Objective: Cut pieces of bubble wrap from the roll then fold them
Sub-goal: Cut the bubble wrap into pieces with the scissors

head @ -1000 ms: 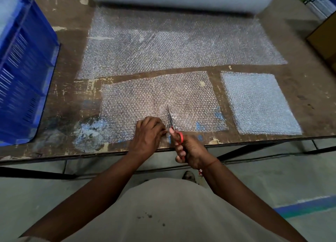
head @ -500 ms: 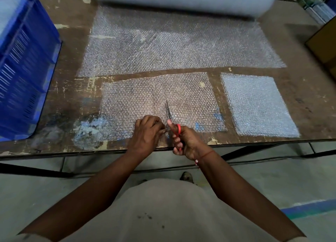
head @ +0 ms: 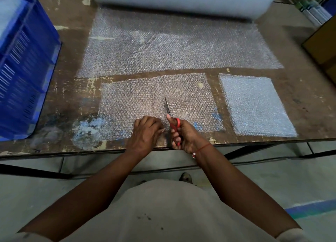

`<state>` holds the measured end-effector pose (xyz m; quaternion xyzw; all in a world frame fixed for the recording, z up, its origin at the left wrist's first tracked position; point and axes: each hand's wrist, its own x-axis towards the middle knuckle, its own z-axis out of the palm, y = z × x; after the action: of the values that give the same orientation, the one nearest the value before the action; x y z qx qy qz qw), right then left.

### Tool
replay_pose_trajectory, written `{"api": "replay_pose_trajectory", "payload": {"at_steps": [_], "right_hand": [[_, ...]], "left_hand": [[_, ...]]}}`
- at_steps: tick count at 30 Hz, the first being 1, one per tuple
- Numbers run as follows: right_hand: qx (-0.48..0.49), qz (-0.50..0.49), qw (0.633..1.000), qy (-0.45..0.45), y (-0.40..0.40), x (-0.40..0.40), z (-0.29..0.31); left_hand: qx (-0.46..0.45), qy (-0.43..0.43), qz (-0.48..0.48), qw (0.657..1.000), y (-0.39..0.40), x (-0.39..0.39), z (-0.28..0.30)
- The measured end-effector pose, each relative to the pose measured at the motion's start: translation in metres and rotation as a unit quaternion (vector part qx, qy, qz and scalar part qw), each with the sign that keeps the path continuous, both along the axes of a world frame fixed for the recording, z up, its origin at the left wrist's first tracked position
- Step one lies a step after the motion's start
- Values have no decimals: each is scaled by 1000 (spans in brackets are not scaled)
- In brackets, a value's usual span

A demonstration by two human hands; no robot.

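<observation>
At the near edge of the worn wooden surface (head: 69,89), the right hand (head: 183,134) grips the red handles of a pair of scissors (head: 171,118), fingers curled through the loops, blades pointing away into a cut sheet of bubble wrap (head: 138,103); the left hand (head: 145,132) sits just beside it, fingers bent and pinching the near edge of that same sheet; a red thread circles the right wrist. To the right, apart from the sheet, lies a denser, folded piece of bubble wrap (head: 254,105); beyond both, an unrolled length (head: 172,47) runs back to the big roll (head: 181,0) at the far edge; a blue crate (head: 23,69) stands at the left.
</observation>
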<state>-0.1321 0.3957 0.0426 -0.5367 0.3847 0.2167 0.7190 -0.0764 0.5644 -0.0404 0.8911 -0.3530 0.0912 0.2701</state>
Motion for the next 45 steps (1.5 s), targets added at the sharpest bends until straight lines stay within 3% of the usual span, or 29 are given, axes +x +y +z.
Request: {"api": "replay_pose_trajectory", "payload": {"at_steps": [8, 14, 20, 34, 45], "right_hand": [[8, 3, 1000, 10, 0, 5, -1], [27, 11, 999, 29, -9, 6, 7], [40, 29, 998, 38, -13, 7, 14], [30, 22, 999, 24, -8, 13, 10], [9, 31, 999, 16, -7, 35, 5]], "left_hand": [[-3, 24, 5, 1000, 1, 0, 5], [-31, 54, 103, 993, -9, 13, 22], [86, 112, 132, 981, -28, 42, 28], [271, 129, 120, 946, -38, 50, 15], [310, 114, 118, 937, -38, 52, 13]]}}
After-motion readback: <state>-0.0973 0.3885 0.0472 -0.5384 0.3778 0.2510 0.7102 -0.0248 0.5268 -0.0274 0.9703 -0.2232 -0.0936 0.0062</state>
